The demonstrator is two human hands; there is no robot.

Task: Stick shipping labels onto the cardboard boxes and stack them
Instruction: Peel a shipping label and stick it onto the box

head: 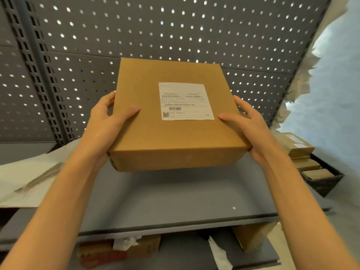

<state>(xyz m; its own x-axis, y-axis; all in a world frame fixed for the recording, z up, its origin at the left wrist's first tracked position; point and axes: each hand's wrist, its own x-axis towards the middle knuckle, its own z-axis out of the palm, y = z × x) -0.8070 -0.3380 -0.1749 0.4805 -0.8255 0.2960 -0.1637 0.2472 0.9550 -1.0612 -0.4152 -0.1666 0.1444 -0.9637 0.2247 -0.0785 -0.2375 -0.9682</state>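
A flat brown cardboard box (155,137) hangs in the air above a grey shelf (175,199), tilted a little toward me. A white shipping label (185,101) with a barcode and QR code is stuck on its top face. My left hand (106,125) grips the box's left side, thumb on top and fingers round the edge. My right hand (245,125) grips the right side in the same way, thumb lying on top.
A grey pegboard wall (136,32) rises behind the shelf. White paper sheets (29,178) lie at the left. A dark basket (323,180) with several small cardboard boxes (296,145) stands at the right. More boxes and crumpled paper sit on the lower shelf (136,248).
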